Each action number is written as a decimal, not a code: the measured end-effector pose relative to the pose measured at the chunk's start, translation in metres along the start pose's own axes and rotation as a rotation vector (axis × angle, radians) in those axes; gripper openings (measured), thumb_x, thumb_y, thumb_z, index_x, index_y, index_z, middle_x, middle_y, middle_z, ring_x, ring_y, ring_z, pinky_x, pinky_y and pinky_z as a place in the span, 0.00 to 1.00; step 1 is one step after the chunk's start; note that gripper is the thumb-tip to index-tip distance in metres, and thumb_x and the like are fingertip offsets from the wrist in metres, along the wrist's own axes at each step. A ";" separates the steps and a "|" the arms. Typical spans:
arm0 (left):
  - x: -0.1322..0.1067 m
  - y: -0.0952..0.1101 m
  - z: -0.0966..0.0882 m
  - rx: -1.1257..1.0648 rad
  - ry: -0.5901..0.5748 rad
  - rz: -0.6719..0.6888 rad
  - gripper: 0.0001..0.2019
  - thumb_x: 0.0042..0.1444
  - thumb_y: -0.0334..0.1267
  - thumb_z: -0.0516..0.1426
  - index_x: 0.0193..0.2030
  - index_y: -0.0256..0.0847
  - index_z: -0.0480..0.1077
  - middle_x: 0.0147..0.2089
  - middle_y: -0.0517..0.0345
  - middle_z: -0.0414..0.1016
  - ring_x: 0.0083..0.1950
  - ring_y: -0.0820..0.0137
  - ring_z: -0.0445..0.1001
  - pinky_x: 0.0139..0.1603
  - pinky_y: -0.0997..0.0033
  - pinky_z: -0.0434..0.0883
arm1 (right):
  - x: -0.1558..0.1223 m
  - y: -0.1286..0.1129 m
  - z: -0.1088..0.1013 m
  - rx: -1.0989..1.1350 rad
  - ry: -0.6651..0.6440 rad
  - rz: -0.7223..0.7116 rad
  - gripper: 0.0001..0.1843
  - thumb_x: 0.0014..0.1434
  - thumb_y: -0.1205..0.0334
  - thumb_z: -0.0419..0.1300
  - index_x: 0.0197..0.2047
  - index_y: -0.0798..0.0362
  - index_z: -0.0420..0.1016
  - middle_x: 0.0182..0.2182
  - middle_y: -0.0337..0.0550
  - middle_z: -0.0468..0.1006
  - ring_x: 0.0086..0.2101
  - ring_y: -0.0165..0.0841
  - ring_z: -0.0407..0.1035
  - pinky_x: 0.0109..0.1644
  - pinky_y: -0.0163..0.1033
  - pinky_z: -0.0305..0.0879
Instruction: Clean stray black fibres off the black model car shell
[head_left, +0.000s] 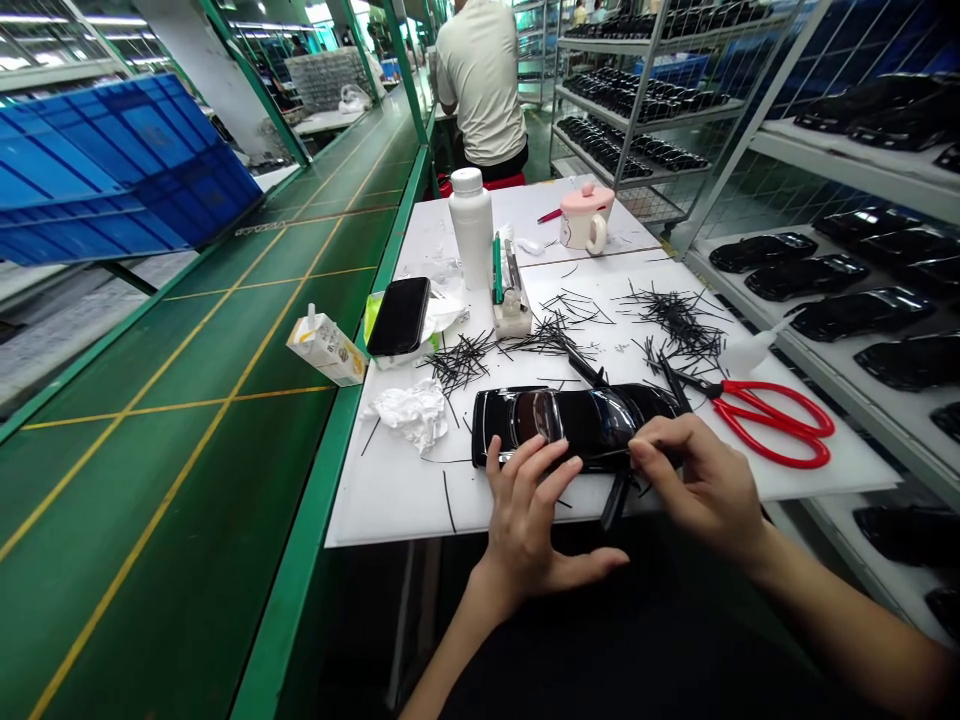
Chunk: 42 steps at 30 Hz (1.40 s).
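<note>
Left hand (525, 520) spread on black model car (581, 412) — right hand (703, 485) curled alongside, grip unclear

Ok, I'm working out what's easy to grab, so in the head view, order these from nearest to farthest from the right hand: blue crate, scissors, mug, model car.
1. Model car: right at the fingertips of the right hand.
2. Scissors: close by, forward and to the right.
3. Mug: well forward, beyond the car.
4. Blue crate: far off to the left.
</note>
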<state>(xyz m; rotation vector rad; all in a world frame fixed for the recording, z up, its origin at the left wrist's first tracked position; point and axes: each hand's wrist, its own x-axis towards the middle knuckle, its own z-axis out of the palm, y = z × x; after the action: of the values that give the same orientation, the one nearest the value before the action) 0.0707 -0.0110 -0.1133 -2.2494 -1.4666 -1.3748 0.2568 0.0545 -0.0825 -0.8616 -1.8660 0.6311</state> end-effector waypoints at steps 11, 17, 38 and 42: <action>-0.001 0.001 0.002 0.036 0.068 -0.066 0.25 0.55 0.43 0.59 0.58 0.38 0.62 0.52 0.43 0.74 0.60 0.53 0.70 0.68 0.41 0.58 | 0.071 -0.025 -0.024 0.065 0.146 -0.202 0.05 0.63 0.65 0.61 0.38 0.45 0.70 0.27 0.39 0.73 0.27 0.36 0.69 0.30 0.44 0.65; -0.002 -0.001 0.005 0.107 0.112 -0.170 0.26 0.60 0.31 0.57 0.64 0.35 0.57 0.57 0.40 0.72 0.63 0.56 0.68 0.63 0.48 0.69 | 0.163 0.013 0.011 0.048 -0.056 -0.072 0.16 0.64 0.48 0.58 0.31 0.48 0.63 0.25 0.39 0.75 0.26 0.34 0.71 0.33 0.42 0.67; -0.017 0.006 -0.069 -1.022 -0.538 -0.763 0.24 0.59 0.54 0.60 0.58 0.48 0.64 0.75 0.45 0.50 0.75 0.52 0.44 0.72 0.42 0.50 | 0.113 0.053 -0.018 -0.276 -0.698 0.231 0.25 0.67 0.48 0.52 0.61 0.52 0.63 0.29 0.45 0.80 0.31 0.44 0.74 0.39 0.48 0.69; -0.004 0.007 -0.062 -1.147 -0.526 -0.874 0.26 0.58 0.55 0.60 0.59 0.49 0.62 0.72 0.50 0.57 0.76 0.55 0.44 0.75 0.48 0.43 | 0.068 0.041 -0.042 -0.235 -0.667 0.302 0.26 0.70 0.46 0.44 0.65 0.50 0.53 0.47 0.50 0.79 0.46 0.44 0.74 0.52 0.47 0.67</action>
<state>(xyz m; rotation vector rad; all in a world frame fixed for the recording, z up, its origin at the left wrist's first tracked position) 0.0373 -0.0501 -0.0777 -2.8392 -2.4752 -2.5003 0.2867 0.1355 -0.0581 -1.2018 -2.4629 0.9867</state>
